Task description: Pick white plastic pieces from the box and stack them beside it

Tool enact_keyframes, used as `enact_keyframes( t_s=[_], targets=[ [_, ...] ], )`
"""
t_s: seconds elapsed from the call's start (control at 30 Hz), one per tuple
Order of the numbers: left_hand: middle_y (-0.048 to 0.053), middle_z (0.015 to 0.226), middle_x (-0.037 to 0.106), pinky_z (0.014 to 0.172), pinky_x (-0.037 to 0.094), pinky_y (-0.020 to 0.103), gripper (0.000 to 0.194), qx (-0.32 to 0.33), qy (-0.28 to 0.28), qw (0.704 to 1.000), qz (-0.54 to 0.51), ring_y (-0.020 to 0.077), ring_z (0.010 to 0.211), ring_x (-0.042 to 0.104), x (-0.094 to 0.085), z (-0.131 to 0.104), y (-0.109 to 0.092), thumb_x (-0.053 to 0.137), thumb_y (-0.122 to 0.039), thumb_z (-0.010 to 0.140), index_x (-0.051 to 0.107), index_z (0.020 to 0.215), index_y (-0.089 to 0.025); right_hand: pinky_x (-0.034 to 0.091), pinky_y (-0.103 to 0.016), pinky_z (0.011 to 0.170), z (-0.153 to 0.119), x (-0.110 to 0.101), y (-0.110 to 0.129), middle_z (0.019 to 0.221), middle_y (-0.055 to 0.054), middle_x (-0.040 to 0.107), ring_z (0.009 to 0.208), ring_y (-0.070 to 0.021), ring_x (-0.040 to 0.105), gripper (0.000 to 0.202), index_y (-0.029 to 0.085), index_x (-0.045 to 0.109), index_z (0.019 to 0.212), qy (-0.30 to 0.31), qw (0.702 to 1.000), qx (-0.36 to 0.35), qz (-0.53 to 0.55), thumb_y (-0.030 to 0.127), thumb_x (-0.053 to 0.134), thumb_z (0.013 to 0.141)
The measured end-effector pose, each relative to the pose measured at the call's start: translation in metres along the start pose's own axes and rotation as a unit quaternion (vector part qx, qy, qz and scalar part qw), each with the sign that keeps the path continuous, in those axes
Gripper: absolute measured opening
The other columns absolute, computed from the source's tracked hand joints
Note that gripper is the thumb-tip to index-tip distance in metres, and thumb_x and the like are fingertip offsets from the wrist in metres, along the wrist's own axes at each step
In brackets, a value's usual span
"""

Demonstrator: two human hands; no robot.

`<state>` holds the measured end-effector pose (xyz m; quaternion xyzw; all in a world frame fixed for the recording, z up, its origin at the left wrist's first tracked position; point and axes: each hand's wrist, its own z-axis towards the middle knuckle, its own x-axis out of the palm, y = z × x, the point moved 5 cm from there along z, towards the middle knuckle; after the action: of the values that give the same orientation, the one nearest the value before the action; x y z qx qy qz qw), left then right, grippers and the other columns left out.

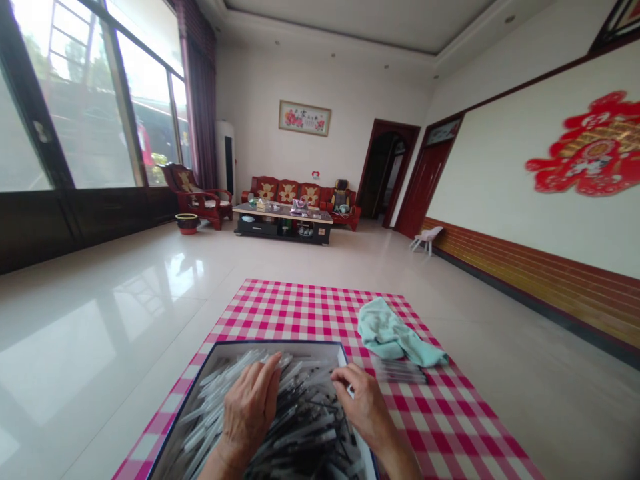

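A shallow box (pixel 281 344) with a dark blue rim holds a heap of clear pen barrels (pixel 213 393) and dark pen parts (pixel 295 407). My left hand (pixel 251 400) is over the left half of the heap, its fingers bent and pressed together. Whatever lies between those fingertips is hidden. At the box's right wall, my right hand (pixel 365 403) is closed in a pinch. A small white and black piece shows under its fingers, too blurred to name. Beside the box, several pens (pixel 403 371) lie in a row, partly smeared.
Under the box lies a pink and white checked tablecloth (pixel 300 307). A crumpled mint-green cloth (pixel 395 330) is at the right, next to the row of pens. Across the tiled floor (pixel 150 320) stand a low table (pixel 280 213), a red wooden sofa (pixel 287 190) and a small stool (pixel 427 239).
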<state>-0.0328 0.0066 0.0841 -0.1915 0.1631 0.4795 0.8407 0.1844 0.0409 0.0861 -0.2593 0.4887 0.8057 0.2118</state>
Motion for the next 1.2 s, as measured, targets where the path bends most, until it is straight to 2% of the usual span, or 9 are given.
enact_keyframes(
  t_s=[0.1, 0.23, 0.4, 0.53, 0.63, 0.87, 1.0, 1.2],
  targets=[
    [0.003, 0.080, 0.063, 0.067, 0.045, 0.026, 0.024, 0.000, -0.001, 1.000, 0.003, 0.0162, 0.071, 0.061, 0.001, -0.001, 0.000, 0.043, -0.021, 0.099, 0.055, 0.119, -0.016, 0.044, -0.028, 0.068, 0.001, -0.007, -0.008, 0.080, -0.004, 0.066, 0.075, -0.0197, 0.063, 0.019, 0.021, 0.070, 0.081, 0.002, 1.000, 0.000, -0.024, 0.012, 0.053, 0.082],
    [0.003, 0.079, 0.063, 0.066, 0.045, 0.026, 0.024, 0.008, -0.003, 1.000, 0.006, 0.0160, 0.069, 0.061, 0.001, 0.000, -0.001, 0.043, -0.021, 0.099, 0.054, 0.119, -0.016, 0.043, -0.027, 0.069, 0.004, -0.007, -0.008, 0.080, -0.003, 0.067, 0.074, -0.0187, 0.063, 0.022, 0.022, 0.072, 0.078, 0.043, 0.998, -0.009, -0.046, 0.011, 0.053, 0.079],
    [0.003, 0.078, 0.063, 0.066, 0.046, 0.027, 0.024, 0.009, -0.002, 1.000, 0.001, 0.0161, 0.069, 0.061, 0.000, 0.001, -0.002, 0.044, -0.022, 0.099, 0.054, 0.119, -0.016, 0.043, -0.026, 0.070, 0.004, -0.009, 0.001, 0.079, -0.002, 0.068, 0.075, -0.0179, 0.063, 0.024, 0.023, 0.073, 0.076, 0.089, 0.995, -0.023, -0.040, 0.008, 0.054, 0.076],
    [0.003, 0.079, 0.063, 0.067, 0.046, 0.027, 0.024, 0.012, 0.003, 1.000, -0.002, 0.0160, 0.069, 0.061, -0.001, 0.002, -0.004, 0.044, -0.020, 0.098, 0.054, 0.120, -0.016, 0.043, -0.024, 0.065, -0.008, -0.009, 0.016, 0.076, -0.001, 0.068, 0.072, -0.0170, 0.063, 0.026, 0.024, 0.073, 0.075, 0.127, 0.991, -0.025, -0.016, 0.008, 0.052, 0.076],
    [0.003, 0.078, 0.063, 0.067, 0.046, 0.028, 0.025, 0.014, 0.007, 1.000, -0.001, 0.0159, 0.068, 0.060, -0.002, 0.003, -0.005, 0.044, -0.019, 0.098, 0.053, 0.121, -0.016, 0.044, -0.023, 0.065, -0.022, 0.001, 0.030, 0.078, 0.000, 0.069, 0.073, -0.0166, 0.064, 0.026, 0.026, 0.074, 0.078, 0.155, 0.987, -0.037, 0.012, 0.008, 0.054, 0.076],
    [0.003, 0.076, 0.062, 0.065, 0.046, 0.027, 0.025, 0.014, 0.014, 1.000, -0.001, 0.0161, 0.067, 0.059, -0.002, 0.002, -0.007, 0.045, -0.018, 0.098, 0.054, 0.120, -0.015, 0.045, -0.021, 0.077, -0.045, 0.035, 0.059, 0.091, -0.001, 0.072, 0.086, -0.0170, 0.065, 0.027, 0.028, 0.077, 0.084, 0.247, 0.968, -0.037, 0.037, 0.010, 0.059, 0.076],
    [0.003, 0.077, 0.062, 0.065, 0.047, 0.027, 0.025, 0.017, 0.018, 1.000, 0.007, 0.0152, 0.066, 0.060, 0.000, 0.000, -0.004, 0.043, -0.021, 0.098, 0.054, 0.121, -0.016, 0.045, -0.020, 0.071, -0.047, 0.046, 0.070, 0.088, 0.002, 0.073, 0.079, -0.0158, 0.064, 0.023, 0.033, 0.078, 0.082, 0.284, 0.955, -0.079, 0.034, 0.017, 0.062, 0.077],
    [0.003, 0.078, 0.063, 0.065, 0.047, 0.026, 0.027, 0.014, 0.017, 1.000, 0.003, 0.0151, 0.068, 0.061, 0.003, -0.002, -0.001, 0.044, -0.020, 0.098, 0.054, 0.123, -0.017, 0.042, -0.019, 0.061, -0.041, 0.061, 0.067, 0.076, 0.004, 0.073, 0.069, -0.0143, 0.062, 0.019, 0.035, 0.078, 0.077, 0.297, 0.943, -0.143, -0.042, 0.021, 0.066, 0.073]
  ],
)
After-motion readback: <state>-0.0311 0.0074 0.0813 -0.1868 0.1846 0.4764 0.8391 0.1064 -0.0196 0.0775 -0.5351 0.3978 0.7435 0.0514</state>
